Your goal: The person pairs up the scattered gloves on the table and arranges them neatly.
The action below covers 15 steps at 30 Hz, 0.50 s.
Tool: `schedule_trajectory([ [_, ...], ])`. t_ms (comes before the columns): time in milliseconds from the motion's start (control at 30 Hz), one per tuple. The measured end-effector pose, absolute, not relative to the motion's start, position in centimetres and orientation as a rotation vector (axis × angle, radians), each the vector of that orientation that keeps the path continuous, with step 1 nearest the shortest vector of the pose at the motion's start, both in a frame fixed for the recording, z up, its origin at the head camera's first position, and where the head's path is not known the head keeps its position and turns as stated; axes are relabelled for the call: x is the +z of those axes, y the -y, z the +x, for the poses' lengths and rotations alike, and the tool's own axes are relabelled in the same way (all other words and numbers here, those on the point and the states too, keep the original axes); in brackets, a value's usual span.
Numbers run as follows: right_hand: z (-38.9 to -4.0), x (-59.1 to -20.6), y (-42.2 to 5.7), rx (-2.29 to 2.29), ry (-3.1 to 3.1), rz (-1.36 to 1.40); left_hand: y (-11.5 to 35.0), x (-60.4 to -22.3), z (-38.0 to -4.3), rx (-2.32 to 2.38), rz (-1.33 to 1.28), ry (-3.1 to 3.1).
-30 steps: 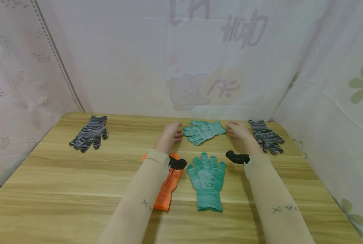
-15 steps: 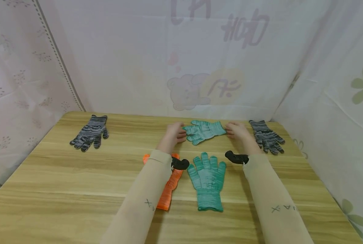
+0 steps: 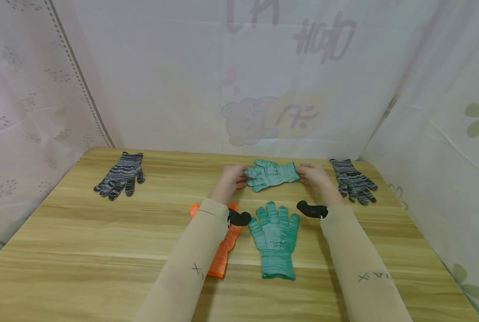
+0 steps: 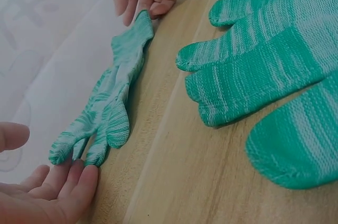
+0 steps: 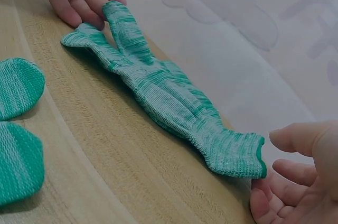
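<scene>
A light green knitted glove (image 3: pixel 272 174) lies sideways at the back of the table, its cuff to the right. My left hand (image 3: pixel 234 176) touches its fingertips; in the left wrist view the fingers (image 4: pixel 79 184) reach the glove's tips and the thumb stands apart. At the cuff is my right hand (image 3: pixel 313 173). Its fingers (image 5: pixel 269 197) touch the cuff's lower edge in the right wrist view, with the thumb off the fabric. A darker green glove (image 3: pixel 277 241) lies flat nearer me, fingers pointing away.
An orange glove (image 3: pixel 223 255) lies partly hidden under my left forearm. Grey-black striped gloves rest at the back left (image 3: pixel 123 175) and back right (image 3: pixel 353 181), the latter close to my right hand. A patterned curtain (image 3: pixel 175 89) hangs behind the wooden table (image 3: pixel 82 250).
My left hand has shifted slightly to the right, onto the light green glove's fingertips. That glove's fingers are a little more bunched. The right hand has barely moved.
</scene>
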State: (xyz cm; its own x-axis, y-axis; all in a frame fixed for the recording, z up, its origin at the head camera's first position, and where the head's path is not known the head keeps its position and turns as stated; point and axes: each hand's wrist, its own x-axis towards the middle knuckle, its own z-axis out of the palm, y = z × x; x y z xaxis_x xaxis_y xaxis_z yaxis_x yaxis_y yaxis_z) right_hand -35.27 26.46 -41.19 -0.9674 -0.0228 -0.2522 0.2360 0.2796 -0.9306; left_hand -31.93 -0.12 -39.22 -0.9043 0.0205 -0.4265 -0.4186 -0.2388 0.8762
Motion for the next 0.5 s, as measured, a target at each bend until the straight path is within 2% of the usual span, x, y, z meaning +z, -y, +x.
schedule_trajectory([
  [500,-34.93,-41.18,-26.10,-1.594,-2.458,0.177,-0.38,-40.09,-32.12,2.235,-0.440,-1.866],
])
